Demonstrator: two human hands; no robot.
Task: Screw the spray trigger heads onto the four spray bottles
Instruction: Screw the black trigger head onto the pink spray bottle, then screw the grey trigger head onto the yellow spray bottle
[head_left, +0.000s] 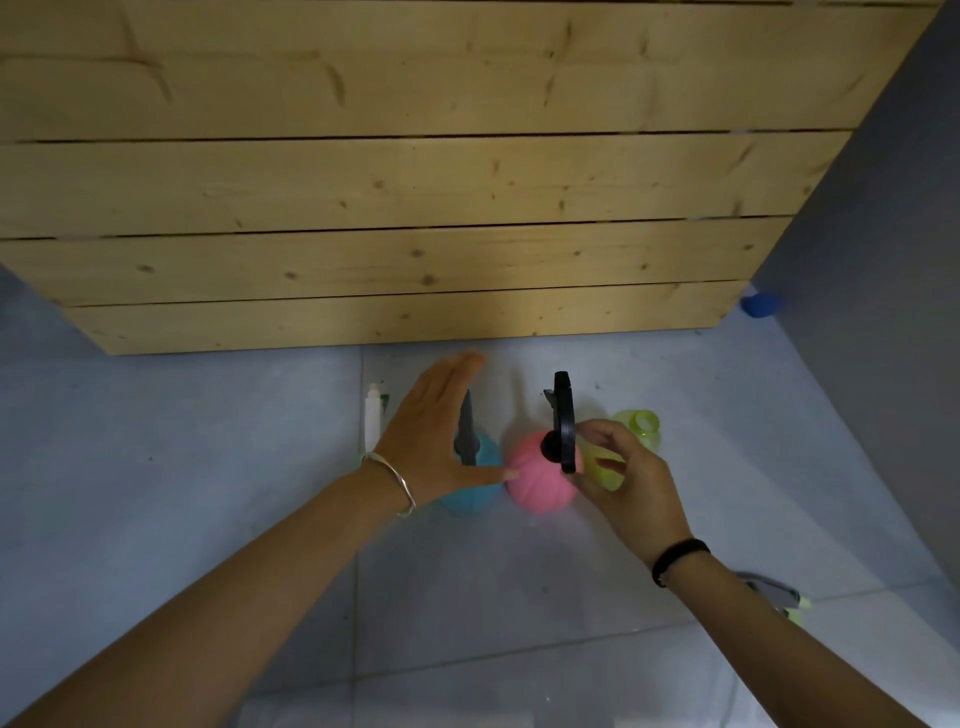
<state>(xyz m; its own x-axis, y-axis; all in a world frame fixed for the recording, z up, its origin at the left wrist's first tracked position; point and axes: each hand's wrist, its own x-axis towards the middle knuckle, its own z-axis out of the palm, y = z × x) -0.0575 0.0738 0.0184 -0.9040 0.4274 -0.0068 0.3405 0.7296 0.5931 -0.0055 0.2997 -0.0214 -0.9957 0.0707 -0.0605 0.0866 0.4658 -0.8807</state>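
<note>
A pink bottle (540, 480) stands on the floor with a black trigger head (563, 421) on its neck. My right hand (623, 478) is beside that head, fingers curled close to it; whether they grip it I cannot tell. A blue bottle (475, 493) with a dark grey trigger head (466, 431) stands to the left of the pink one. My left hand (436, 436) hovers flat and open over the blue bottle, thumb touching the pink bottle. A yellow-green bottle (641, 426) with an open neck lies behind my right hand. A white trigger head (373, 418) is at the far left.
A pale wooden crate wall (415, 208) rises just behind the bottles. A grey wall (883, 260) closes the right side, with a blue object (759, 304) at its foot. A grey and yellow trigger head (776, 595) lies on the floor under my right forearm.
</note>
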